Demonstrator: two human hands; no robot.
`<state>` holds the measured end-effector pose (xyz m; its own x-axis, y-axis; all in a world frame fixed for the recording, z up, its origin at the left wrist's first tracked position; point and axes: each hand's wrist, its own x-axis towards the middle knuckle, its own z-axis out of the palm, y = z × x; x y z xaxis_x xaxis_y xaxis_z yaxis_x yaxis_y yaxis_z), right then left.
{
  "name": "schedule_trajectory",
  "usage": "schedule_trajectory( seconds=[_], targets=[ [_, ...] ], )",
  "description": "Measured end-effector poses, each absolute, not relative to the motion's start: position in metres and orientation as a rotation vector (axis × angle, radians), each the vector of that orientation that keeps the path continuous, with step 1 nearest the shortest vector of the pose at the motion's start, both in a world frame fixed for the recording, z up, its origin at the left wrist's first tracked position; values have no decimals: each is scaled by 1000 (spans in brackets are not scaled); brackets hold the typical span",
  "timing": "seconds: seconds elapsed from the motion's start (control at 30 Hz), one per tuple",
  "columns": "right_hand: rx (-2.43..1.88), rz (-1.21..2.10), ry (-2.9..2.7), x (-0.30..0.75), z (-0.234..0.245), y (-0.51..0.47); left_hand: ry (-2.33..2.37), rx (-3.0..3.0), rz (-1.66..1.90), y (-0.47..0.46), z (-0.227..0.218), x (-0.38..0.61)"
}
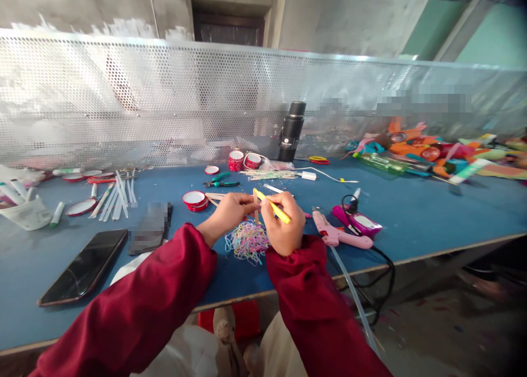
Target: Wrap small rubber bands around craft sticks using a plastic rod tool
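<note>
Between the fingers of my left hand (233, 211) is a thin wooden craft stick (256, 208), held upright. A yellow marker (276, 209) is gripped in my right hand (284, 226), its upper end close to the stick; whether it touches cannot be made out. Below both hands lies a loose heap of pastel rubber bands (248, 241). More wooden sticks (214, 197) lie just behind my left hand, beside stacked red-rimmed lids (195, 200). To the right of my right hand rests a pink glue gun (340, 233) with a clear glue stick hanging from it.
A smartphone (84, 267) and a dark flat object (150, 228) lie at left, near glue sticks (115, 198) and a cup of markers (27, 209). Behind my hands are pliers (221, 183) and a black flask (292, 131). Colourful crafts (428, 149) crowd the right, beyond a purple device (357, 222).
</note>
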<state>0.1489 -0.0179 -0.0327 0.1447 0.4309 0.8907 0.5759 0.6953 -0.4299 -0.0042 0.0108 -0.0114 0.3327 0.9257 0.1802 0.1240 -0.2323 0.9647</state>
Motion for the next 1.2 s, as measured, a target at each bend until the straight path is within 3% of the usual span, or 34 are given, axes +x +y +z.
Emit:
schedule_trajectory(
  seconds=[1.2],
  targets=[
    [-897,-171,-1445,150,-33,-18,988,1658,1030,12,-13,-5]
  ],
)
